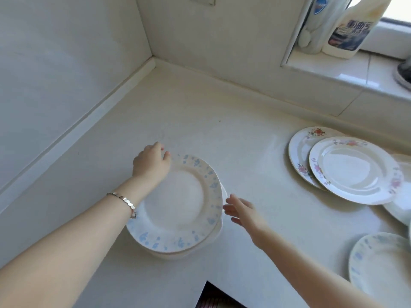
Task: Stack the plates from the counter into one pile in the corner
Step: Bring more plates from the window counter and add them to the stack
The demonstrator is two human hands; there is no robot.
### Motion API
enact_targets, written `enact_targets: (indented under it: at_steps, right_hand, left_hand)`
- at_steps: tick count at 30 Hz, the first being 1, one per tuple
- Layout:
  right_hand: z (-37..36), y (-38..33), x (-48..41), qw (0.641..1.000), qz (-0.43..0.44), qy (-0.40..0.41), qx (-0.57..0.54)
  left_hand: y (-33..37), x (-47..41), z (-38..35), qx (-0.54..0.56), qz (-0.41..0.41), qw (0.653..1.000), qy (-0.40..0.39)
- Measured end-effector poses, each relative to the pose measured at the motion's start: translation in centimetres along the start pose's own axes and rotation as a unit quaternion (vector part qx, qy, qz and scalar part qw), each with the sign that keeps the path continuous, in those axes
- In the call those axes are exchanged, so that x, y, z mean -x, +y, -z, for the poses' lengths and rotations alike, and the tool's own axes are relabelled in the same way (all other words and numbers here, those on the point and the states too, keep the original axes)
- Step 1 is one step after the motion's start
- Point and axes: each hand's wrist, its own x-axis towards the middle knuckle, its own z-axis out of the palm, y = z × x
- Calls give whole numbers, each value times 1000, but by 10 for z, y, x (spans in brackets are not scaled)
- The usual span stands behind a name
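The blue-speckled pile (178,203), at least 2 plates, sits mid-desk (222,121), with the corner (155,63) beyond it, up and left. My left hand (151,162) curls its fingers over the far-left rim. My right hand (242,212), fingers spread, hovers just beside the right rim. The flowered plates (353,170) lie well right, nearer that hand.

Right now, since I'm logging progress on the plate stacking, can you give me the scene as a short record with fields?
pile: blue-patterned plate on top of at least one more plate, short of the corner
left hand: grips the top plate's far rim
right hand: open, fingers by the pile's right edge; contact unclear
not yet stacked: two overlapping floral plates; second blue plate at lower right
windowsill: bottles
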Motion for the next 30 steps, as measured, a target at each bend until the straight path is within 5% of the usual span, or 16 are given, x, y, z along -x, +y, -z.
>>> enact_targets:
  at_steps: [4,7,10,13,18,25,30]
  right_hand:
    - [78,-8,9,995,-21,22,95]
    - [144,-4,14,987,-23,156,20]
    - [205,8,7,919,-47,340,-192]
    - [245,19,-7,850,-83,431,-292]
    - [272,38,-34,866,-67,374,-324]
    - [267,43,-20,788,15,332,-519]
    - [246,30,14,835,68,213,-502]
  left_hand:
    - [65,32,-17,25,-155,988,-4]
    - [110,52,-29,38,-209,976,-40]
    - [143,66,-42,67,-231,967,-81]
    - [163,74,-55,63,-235,961,-129]
    - [176,87,-71,47,-236,956,-168]
    - [178,86,-80,157,-158,946,-238]
    - [197,88,-78,361,-38,881,-303]
